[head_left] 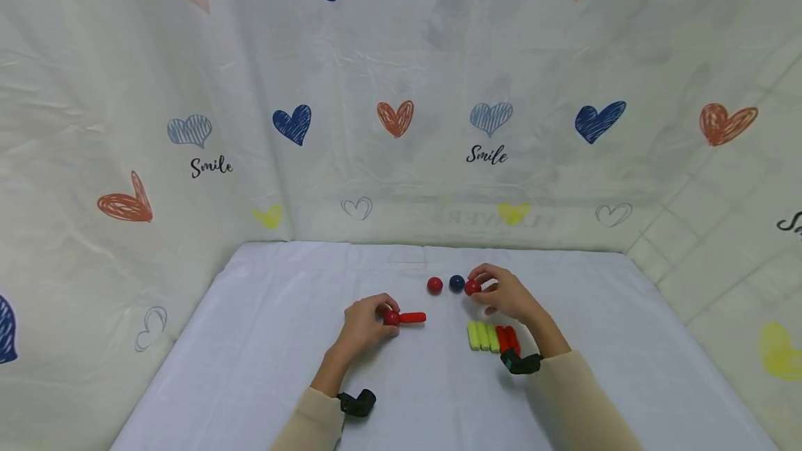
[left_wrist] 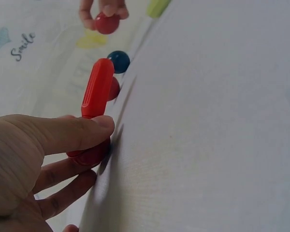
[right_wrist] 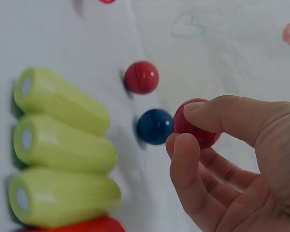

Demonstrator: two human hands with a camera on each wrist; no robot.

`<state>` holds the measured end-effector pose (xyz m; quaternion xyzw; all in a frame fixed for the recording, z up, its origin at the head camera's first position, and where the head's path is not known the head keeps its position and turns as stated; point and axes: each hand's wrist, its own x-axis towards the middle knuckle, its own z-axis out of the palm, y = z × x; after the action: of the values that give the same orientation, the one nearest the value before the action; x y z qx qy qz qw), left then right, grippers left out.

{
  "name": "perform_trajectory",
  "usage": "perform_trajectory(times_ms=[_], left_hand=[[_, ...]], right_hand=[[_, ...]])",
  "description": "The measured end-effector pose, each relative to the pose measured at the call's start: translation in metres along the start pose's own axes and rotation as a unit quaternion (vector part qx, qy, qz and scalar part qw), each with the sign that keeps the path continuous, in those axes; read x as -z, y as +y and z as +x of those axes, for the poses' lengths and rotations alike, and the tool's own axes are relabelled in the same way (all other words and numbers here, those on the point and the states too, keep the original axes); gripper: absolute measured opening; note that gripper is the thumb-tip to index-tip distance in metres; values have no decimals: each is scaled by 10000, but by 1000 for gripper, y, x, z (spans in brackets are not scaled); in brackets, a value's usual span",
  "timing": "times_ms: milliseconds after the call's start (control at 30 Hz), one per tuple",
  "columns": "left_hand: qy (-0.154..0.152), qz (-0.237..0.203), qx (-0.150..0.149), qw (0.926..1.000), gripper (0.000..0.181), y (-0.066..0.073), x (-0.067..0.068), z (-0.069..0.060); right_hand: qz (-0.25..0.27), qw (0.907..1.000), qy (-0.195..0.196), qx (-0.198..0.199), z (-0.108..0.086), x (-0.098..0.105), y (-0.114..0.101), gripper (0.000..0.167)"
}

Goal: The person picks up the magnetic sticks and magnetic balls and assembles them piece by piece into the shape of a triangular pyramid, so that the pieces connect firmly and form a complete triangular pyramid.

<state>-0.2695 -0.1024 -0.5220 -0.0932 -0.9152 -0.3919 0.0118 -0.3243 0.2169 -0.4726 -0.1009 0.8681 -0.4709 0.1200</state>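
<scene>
My left hand (head_left: 366, 322) pinches a glossy red ball (head_left: 391, 317) between thumb and fingers. From that ball a red faceted stick (left_wrist: 97, 89) sticks out to the right, its end touching the ball. At the back right, my right hand (head_left: 507, 294) holds another red ball (right_wrist: 183, 126) by thumb and fingertips, above the cloth. Close to its left lies a dark blue ball (head_left: 457, 284), and a third red ball (head_left: 435, 285) sits further left. Below the right hand, several yellow-green sticks (head_left: 484, 336) lie side by side with red sticks (head_left: 509, 339).
A white cloth (head_left: 238, 367) covers the table. Behind it hangs a pale curtain (head_left: 432, 179) printed with hearts and "Smile". Each wrist wears a black device (head_left: 357, 404). The yellow-green sticks show pale discs in their ends in the right wrist view.
</scene>
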Motion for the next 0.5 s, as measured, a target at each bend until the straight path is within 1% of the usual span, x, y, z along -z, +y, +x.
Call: perform_trajectory(times_ms=[100, 333, 500], left_hand=[[-1, 6, 13, 10000, 31, 0, 1, 0], [25, 71, 24, 10000, 31, 0, 1, 1], [46, 122, 38, 9999, 30, 0, 0, 1]], right_hand=[[-22, 9999, -62, 113, -5, -8, -7, 35], [-64, 9999, -48, 62, -8, -32, -16, 33], [-125, 9997, -92, 207, -10, -48, -21, 33]])
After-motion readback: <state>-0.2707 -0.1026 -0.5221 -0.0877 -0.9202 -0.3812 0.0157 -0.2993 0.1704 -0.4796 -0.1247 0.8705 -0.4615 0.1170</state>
